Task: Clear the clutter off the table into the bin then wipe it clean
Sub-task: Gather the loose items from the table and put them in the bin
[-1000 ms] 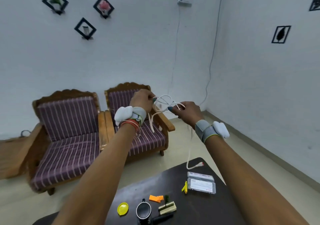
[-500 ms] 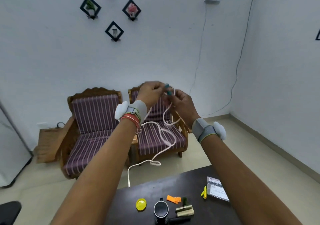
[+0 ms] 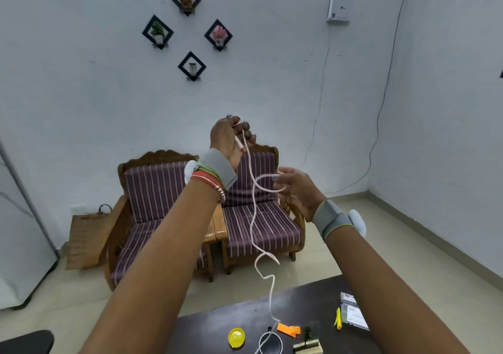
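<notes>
Your left hand [image 3: 230, 139] up high, fingers curled round cable [image 3: 271, 299] end. Your right hand [image 3: 298, 193] half-curled, pinching loop lower, likely coiling it for bin. Tail dangles onto table [image 3: 212, 334]. Bin not in view.

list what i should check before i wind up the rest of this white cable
1. Left hand grips the white cable near its upper end: ok.
2. Right hand holds the loop firmly: cannot tell; the loop runs by its fingertips.
3. Cable free of knots: ok, only wavy.
4. Lower end off the table: not ok, it trails over the mug.
5. Bin within reach: cannot tell, none in view.
</notes>
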`<action>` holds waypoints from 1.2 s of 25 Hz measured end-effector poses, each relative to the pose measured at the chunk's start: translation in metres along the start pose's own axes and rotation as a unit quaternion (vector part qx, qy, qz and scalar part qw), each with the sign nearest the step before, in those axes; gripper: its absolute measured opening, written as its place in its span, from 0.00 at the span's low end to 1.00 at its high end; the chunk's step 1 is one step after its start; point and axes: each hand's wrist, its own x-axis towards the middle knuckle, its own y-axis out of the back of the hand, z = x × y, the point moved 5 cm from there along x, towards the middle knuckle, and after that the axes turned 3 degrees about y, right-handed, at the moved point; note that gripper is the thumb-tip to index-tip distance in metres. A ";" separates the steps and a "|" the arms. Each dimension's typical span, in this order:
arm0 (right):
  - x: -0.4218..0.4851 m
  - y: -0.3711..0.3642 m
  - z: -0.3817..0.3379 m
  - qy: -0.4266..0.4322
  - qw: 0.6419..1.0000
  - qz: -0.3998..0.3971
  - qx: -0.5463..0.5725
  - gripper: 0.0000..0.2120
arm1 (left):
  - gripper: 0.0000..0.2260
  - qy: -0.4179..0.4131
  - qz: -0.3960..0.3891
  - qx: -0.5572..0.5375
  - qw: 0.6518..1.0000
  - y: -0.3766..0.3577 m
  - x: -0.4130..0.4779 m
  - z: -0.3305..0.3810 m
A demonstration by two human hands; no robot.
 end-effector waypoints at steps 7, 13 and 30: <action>-0.032 -0.066 -0.082 0.207 0.969 -0.116 -0.069 0.08 | 0.14 0.028 -0.088 -0.042 0.995 -0.024 -0.016 0.020; -0.036 -0.051 -0.075 0.199 0.964 -0.018 0.177 0.12 | 0.11 -0.044 0.027 0.139 0.989 0.024 -0.014 0.052; -0.009 -0.033 -0.109 0.155 0.949 0.256 0.100 0.14 | 0.10 0.035 -0.163 0.370 0.914 0.065 -0.052 -0.027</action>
